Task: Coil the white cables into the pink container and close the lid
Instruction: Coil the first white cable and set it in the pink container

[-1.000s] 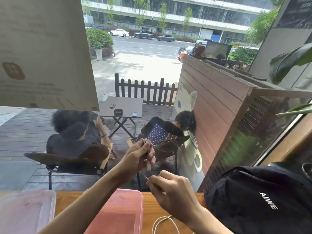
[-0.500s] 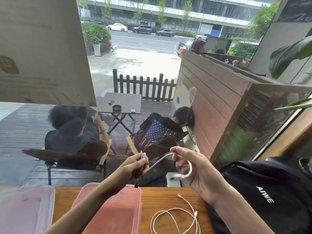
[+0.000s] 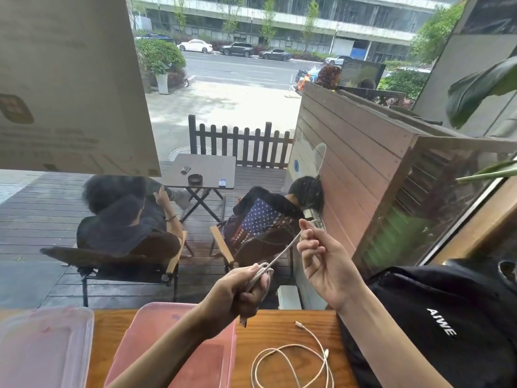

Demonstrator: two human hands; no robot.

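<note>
My left hand (image 3: 240, 292) is raised above the wooden counter and grips a small bundle of folded white cable (image 3: 261, 271). From that bundle a straight stretch of the same cable runs up and right to my right hand (image 3: 321, 259), which pinches its free end between thumb and fingertips. A second white cable (image 3: 293, 359) lies loosely looped on the counter below my hands. The open pink container (image 3: 223, 357) sits on the counter under my left forearm. Its translucent lid (image 3: 42, 348) rests to the left.
A black backpack (image 3: 447, 317) with white lettering fills the counter's right side, touching my right forearm. The wooden counter (image 3: 279, 326) ends at a window; beyond the glass two people sit in chairs on a deck.
My right hand has risen and pulled the cable's free end up and to the right, drawing it taut. My left hand has dropped slightly, still holding the bundle.
</note>
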